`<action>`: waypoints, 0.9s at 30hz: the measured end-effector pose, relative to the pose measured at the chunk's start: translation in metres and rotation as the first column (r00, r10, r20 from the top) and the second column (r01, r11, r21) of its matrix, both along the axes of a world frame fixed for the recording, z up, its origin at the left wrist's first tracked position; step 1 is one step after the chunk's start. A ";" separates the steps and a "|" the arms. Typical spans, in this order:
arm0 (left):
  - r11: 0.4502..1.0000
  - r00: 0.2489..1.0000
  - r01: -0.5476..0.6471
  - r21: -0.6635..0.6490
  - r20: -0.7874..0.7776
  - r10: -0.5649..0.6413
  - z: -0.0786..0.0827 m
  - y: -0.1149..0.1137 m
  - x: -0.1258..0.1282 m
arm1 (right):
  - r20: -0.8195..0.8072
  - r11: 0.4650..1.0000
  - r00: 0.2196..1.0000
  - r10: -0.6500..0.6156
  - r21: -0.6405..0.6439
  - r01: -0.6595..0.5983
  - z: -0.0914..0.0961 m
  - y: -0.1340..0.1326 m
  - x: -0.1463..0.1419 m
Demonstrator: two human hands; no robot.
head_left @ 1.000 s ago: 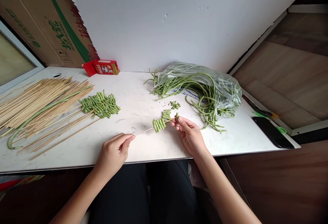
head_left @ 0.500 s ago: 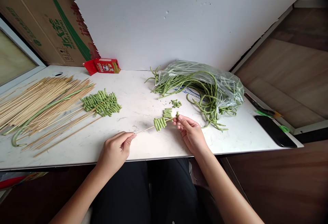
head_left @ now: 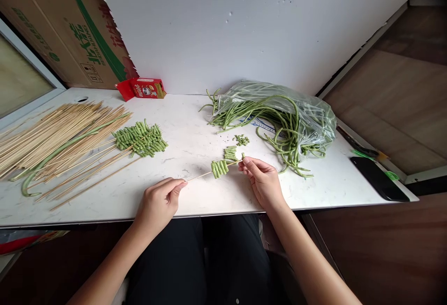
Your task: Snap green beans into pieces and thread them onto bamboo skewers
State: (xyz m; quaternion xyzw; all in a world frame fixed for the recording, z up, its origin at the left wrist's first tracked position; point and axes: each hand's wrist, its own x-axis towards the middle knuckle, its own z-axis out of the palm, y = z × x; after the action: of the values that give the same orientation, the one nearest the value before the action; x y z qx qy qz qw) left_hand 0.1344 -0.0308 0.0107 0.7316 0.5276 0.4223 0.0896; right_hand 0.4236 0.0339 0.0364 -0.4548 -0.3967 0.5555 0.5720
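Just below the centre of the frame, a thin bamboo skewer is slanting up to the right between the person's two hands, carrying a short row of cut green bean pieces. The left hand, lower left of centre, is clamping the skewer's lower end between thumb and fingers. The right hand, lower right of centre, is pinching one loose bean piece at the skewer's upper end; whether the tip is entering it, I cannot tell.

Just above the skewer, a small stack of cut pieces is lying on the white tabletop, with a little heap of bean ends sitting just beyond. Right of centre, long green beans are spilling from a clear plastic bag. At the left, filled skewers are lying side by side near a spread of bare skewers, and one long bean is resting across these. At the upper left, a red box is standing before a cardboard carton. At the right edge, a black phone is lying flat.
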 end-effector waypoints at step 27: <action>1.000 1.000 0.009 0.013 0.022 -0.010 -0.001 0.001 -0.001 | 0.156 0.999 0.988 -0.011 0.042 0.005 -0.001 -0.003 -0.001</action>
State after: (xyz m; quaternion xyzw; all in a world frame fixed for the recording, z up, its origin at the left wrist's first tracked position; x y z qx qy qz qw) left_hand 0.1333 -0.0298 0.0096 0.7299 0.5203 0.4335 0.0926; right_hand 0.4222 0.0310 0.0350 -0.4866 -0.4500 0.5075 0.5506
